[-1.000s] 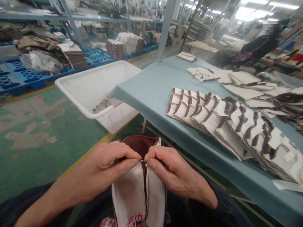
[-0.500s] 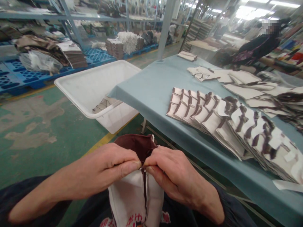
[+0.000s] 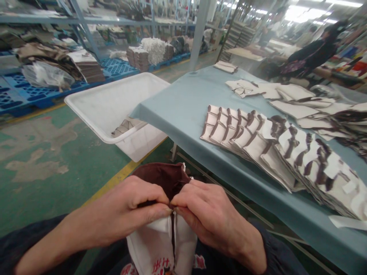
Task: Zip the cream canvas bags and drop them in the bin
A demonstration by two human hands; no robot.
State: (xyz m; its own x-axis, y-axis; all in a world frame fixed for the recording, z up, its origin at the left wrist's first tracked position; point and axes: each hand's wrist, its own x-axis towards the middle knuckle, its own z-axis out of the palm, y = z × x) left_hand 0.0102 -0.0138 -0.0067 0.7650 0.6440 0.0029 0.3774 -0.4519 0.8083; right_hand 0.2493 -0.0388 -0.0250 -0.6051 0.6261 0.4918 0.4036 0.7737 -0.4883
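A cream fabric tube [image 3: 150, 242] with a dark brown lining stands upright in front of my body. It looks like a boot shaft and has red lettering low on its front, with a dark seam or opening running down the middle. At the top edge, left of that line, my left hand [image 3: 140, 206] pinches the fabric between thumb and fingers. Just to the right, my right hand [image 3: 202, 210] pinches the same edge, thumb tips nearly touching. The exact spot between the fingertips is hidden. Behind the hands, the brown lining [image 3: 157, 173] shows in the open mouth.
A blue-grey covered table [image 3: 183, 103] carries a fanned row of similar cream and brown pieces [image 3: 246, 133] and more flat pieces [image 3: 298, 95]. Left of it stands a white plastic bin [image 3: 114, 99] with some fabric inside. A person [image 3: 312, 53] works at the far right.
Both hands have moved slightly down with the top edge of the fabric tube, the fingertips a little closer together. Their pinch on the edge persists.
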